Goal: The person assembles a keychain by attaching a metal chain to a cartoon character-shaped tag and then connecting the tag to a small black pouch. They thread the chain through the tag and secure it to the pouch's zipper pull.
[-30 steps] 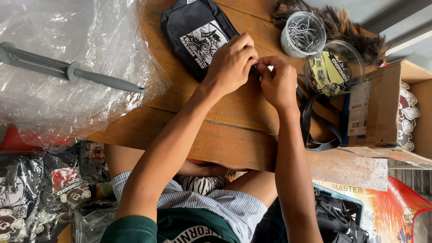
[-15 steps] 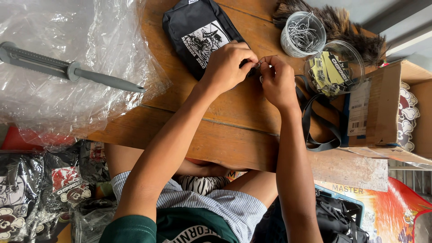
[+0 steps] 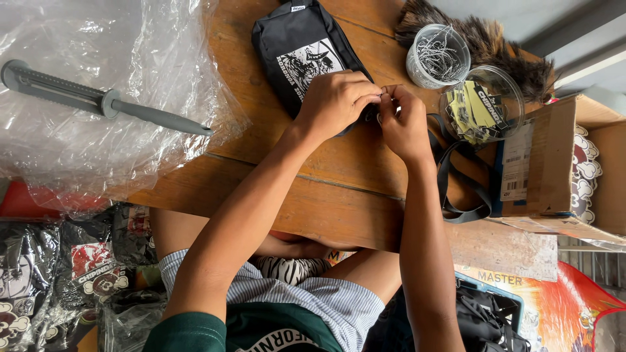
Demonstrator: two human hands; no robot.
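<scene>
Both hands have edged closer; left hand [image 3: 336, 101] and right hand [image 3: 404, 124] pinch a small fastener at the black pouch [image 3: 303, 55], which could slip.

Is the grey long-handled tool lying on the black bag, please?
No, the grey tool lies on the clear plastic sheet, well apart from the black bag.

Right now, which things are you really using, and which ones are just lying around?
In use: black bag, left hand, right hand.
Lying about: grey tool, clear plastic sheet, jar of metal clips, jar of tags, cardboard box.
</scene>
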